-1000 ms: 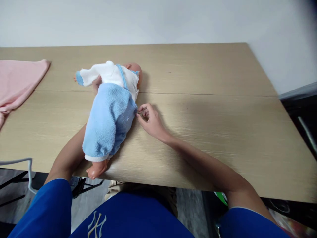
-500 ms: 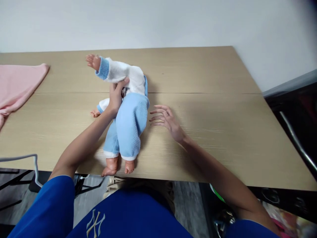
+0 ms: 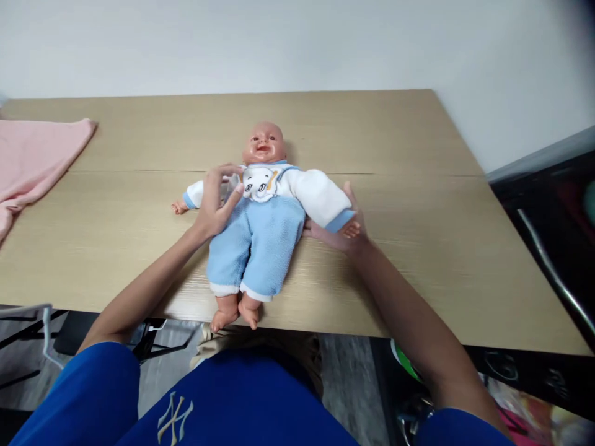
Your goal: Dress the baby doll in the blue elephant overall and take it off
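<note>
A baby doll (image 3: 274, 241) in a white and light blue fleece outfit lies on its back on the wooden table (image 3: 418, 266). Its head points to the wall and its bare feet reach the near edge. Fingers and thumb apart, my left hand (image 3: 216, 201) rests over the doll's arm at the left side of the chest. At the doll's other side is my right hand (image 3: 339, 238), with the thumb stretched up. The doll's sleeve (image 3: 320, 195) lies across it, and its fingertips are partly hidden beside the doll's waist.
A pink cloth (image 3: 41, 155) lies at the table's left end. Behind the table rises a pale wall (image 3: 279, 43). A dark object with a metal bar (image 3: 553, 260) stands on the right. A white cable or tube (image 3: 46, 334) hangs near the left front edge.
The doll has turned from its side onto its back, so its face and chest now show. My left hand's grip has loosened. My right hand has come up against the doll's side.
</note>
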The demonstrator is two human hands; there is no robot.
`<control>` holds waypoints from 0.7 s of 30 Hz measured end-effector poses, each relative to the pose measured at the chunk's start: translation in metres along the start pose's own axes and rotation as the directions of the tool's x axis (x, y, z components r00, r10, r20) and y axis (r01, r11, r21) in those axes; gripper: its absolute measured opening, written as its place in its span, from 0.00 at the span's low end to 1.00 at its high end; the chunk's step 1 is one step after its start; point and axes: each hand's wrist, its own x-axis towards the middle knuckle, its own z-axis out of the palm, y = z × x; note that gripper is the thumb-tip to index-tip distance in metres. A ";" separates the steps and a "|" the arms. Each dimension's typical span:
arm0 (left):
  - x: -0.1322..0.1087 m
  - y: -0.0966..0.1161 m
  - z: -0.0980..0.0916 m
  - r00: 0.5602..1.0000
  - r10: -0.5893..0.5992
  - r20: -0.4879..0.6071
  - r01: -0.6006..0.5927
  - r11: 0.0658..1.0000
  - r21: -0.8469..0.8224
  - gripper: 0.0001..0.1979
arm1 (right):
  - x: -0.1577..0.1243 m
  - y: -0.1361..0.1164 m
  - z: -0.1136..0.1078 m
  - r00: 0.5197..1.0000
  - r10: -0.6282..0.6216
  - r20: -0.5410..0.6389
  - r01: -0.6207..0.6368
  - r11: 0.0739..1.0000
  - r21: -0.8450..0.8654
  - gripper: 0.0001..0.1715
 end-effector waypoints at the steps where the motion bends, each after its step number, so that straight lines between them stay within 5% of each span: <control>1: -0.010 -0.007 -0.003 0.997 -0.050 -0.054 0.051 0.999 0.017 0.23 | 0.001 0.002 -0.002 0.997 0.072 0.026 -0.074 0.994 0.076 0.53; 5: -0.037 -0.031 -0.011 0.964 -0.264 -0.018 0.264 0.962 0.066 0.17 | -0.001 0.004 -0.005 0.930 0.365 0.049 -0.355 0.852 0.386 0.36; 10: -0.041 -0.043 -0.021 0.932 -0.350 0.093 0.335 0.930 0.152 0.15 | -0.003 -0.007 0.001 0.881 0.473 -0.003 -0.401 0.751 0.525 0.29; 14: -0.035 -0.049 -0.021 0.897 -0.409 0.170 0.428 0.898 -0.100 0.16 | -0.003 -0.009 0.004 0.894 0.447 -0.031 -0.384 0.801 0.459 0.27; 18: -0.036 -0.048 -0.008 0.848 -0.488 0.208 0.523 0.703 -0.482 0.19 | -0.002 -0.005 0.002 0.901 0.431 -0.054 -0.372 0.829 0.419 0.25; 21: -0.041 -0.044 0.004 0.826 -0.520 0.218 0.536 0.605 -0.589 0.23 | -0.002 -0.002 0.000 0.882 0.464 -0.075 -0.383 0.802 0.457 0.22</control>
